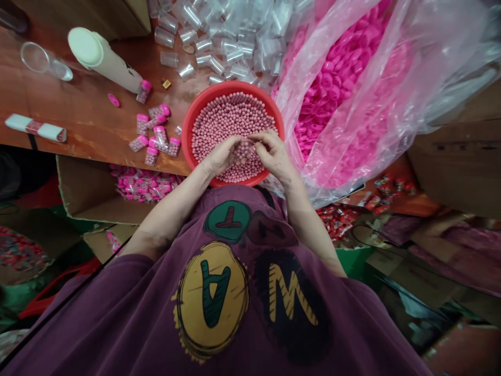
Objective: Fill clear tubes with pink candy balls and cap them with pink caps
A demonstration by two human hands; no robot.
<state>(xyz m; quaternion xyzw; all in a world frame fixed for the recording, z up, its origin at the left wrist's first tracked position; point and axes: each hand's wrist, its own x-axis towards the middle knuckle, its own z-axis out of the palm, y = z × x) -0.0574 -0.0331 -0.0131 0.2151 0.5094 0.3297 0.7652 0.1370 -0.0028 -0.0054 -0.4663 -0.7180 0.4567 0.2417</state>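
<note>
A red bowl (pixel 194 116) full of small pink beads (pixel 229 117) stands at the table's near edge. Both my hands meet over its near side. My left hand (pixel 222 155) is curled around a small clear vial (pixel 245 150) filled with pink beads. My right hand (pixel 274 154) pinches at the vial's top with thumb and fingers; what it holds there is hidden. Several filled vials with pink caps (pixel 156 133) lie in a loose group left of the bowl.
Empty clear vials (pixel 219 36) are heaped behind the bowl. A plastic bag of pink caps (pixel 340 78) lies at the right. A cream bottle (pixel 105 58) and a clear cup (pixel 43 60) sit far left. A cardboard box (pixel 90 193) of filled vials stands below the table edge.
</note>
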